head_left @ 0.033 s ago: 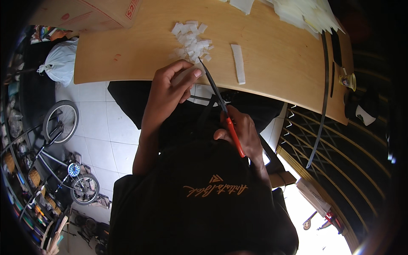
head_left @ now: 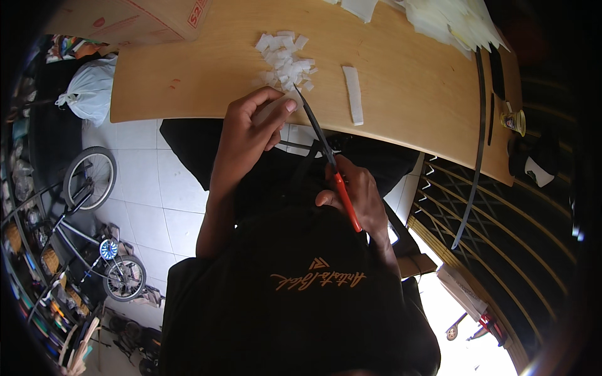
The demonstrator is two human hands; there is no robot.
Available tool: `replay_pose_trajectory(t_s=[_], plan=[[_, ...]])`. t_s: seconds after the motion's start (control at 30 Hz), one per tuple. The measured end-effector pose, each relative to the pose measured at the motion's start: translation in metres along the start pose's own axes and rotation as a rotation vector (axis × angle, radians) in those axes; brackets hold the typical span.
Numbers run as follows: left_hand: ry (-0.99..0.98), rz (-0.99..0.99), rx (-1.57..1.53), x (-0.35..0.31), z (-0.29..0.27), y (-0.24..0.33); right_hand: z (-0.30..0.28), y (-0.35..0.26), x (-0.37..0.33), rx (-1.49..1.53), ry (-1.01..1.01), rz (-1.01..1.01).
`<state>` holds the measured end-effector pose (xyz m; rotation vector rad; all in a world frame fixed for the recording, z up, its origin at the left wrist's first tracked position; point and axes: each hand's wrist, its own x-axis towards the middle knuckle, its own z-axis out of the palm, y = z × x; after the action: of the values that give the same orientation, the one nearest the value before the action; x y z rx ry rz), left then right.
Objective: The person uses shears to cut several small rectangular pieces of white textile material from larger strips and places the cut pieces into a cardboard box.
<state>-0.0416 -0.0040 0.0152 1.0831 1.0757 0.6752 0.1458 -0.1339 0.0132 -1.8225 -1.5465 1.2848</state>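
Note:
Between the thumb and fingers of my left hand (head_left: 256, 119) is a white paper strip (head_left: 271, 114), held just over the table's near edge. My right hand (head_left: 359, 194) grips a pair of scissors (head_left: 327, 150) with red handles and dark blades. The blades point up and away, their tip beside the end of the strip, and look nearly closed. Beyond my left fingers lies a loose pile of small white cut pieces (head_left: 285, 59). A longer white strip (head_left: 353, 95) rests on the table to the right of the pile.
On the wooden table (head_left: 219, 69) stand a cardboard box (head_left: 135, 22) at far left and a heap of pale sheets (head_left: 448, 22) at far right. A yellow cup (head_left: 513, 121) sits by the right edge. A bicycle (head_left: 94, 232) and white bag (head_left: 91, 91) are on the left.

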Motion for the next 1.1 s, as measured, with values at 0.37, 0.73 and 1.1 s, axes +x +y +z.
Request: replay_pose_trajectory(t_s=[0.37,0.73,1.1], plan=[[-0.057,0.042,-0.117,0.008,-0.006,-0.012,0.004,-0.003,0.01,-0.027,-0.002,0.001],[-0.083,0.029,-0.048,0.012,-0.014,-0.006,0.005,-0.013,0.022,0.02,0.102,0.016],[-0.087,-0.016,-0.159,0.011,-0.015,-0.01,0.008,0.006,0.013,0.086,0.078,-0.022]])
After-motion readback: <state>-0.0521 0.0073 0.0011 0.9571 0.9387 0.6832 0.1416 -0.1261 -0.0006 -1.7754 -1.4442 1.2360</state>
